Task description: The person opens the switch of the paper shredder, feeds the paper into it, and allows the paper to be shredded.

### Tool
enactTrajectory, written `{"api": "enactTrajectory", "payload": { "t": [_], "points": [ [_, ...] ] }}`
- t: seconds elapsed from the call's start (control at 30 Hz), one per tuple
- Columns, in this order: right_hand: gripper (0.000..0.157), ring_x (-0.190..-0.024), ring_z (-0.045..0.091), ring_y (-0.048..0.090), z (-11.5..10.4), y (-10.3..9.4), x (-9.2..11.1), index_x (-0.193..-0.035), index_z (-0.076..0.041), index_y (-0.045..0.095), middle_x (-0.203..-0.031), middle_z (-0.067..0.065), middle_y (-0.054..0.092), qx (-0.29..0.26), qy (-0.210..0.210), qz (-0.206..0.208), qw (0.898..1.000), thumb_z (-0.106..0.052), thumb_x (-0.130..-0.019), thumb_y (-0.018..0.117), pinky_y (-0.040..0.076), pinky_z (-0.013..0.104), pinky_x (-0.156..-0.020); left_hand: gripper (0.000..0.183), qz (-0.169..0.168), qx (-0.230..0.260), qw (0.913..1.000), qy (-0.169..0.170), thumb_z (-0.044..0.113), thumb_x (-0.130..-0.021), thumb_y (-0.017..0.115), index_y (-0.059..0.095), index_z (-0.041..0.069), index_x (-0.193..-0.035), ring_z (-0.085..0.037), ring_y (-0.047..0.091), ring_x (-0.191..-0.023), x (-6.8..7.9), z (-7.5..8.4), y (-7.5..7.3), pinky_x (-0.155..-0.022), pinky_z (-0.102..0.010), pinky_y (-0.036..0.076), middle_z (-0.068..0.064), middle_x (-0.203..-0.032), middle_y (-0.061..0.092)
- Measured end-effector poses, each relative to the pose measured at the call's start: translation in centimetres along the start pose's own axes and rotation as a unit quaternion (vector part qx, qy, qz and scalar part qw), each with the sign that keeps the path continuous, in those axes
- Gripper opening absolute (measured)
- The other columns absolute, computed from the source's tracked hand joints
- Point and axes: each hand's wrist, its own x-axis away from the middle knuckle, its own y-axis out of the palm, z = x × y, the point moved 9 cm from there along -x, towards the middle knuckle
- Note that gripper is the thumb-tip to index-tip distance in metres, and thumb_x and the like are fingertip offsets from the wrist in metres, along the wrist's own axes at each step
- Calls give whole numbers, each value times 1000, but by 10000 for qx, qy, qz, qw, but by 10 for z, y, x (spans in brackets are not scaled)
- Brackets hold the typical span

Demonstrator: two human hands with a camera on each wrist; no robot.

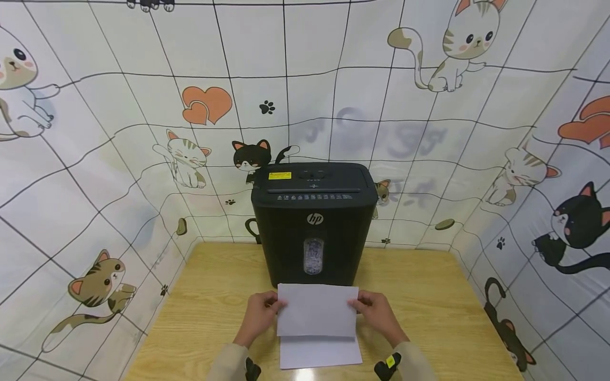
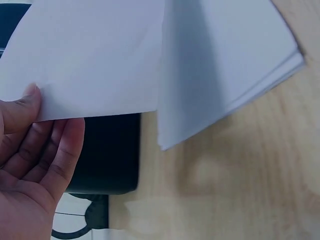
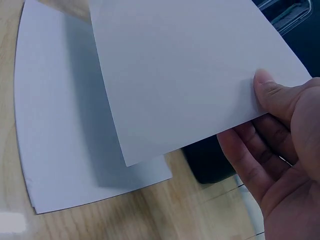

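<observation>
A white sheet of paper (image 1: 316, 312) is held up between both hands, in front of the shredder. My left hand (image 1: 261, 316) pinches its left edge, thumb on the near face and fingers behind, as the left wrist view shows. On the opposite edge my right hand (image 1: 378, 316) pinches the sheet the same way. Below it a stack of white paper (image 1: 320, 353) lies on the table, partly covered by the raised sheet; its layered edges show in the left wrist view. The black HP shredder (image 1: 286, 238) stands upright just behind, its feed slot (image 1: 314, 190) on top.
The wooden table (image 1: 205, 301) reaches back to a wall cloth (image 1: 314, 100) with cat drawings, which hangs behind and on both sides. A small window (image 1: 313, 256) in the shredder's front shows shredded bits inside. A yellow label (image 1: 279, 175) sits on its top.
</observation>
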Motion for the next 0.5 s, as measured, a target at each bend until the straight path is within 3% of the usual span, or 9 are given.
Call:
{"api": "enactTrajectory", "payload": {
  "t": [0.5],
  "points": [
    [11, -81, 12, 66, -48, -32, -11, -91, -17, 78, -87, -2, 76, 159, -402, 337, 9985, -28, -91, 79, 54, 26, -72, 16, 186, 213, 9993, 254, 11, -89, 79, 72, 12, -76, -6, 56, -61, -20, 41, -27, -59, -22, 47, 1, -68, 66]
  ]
}}
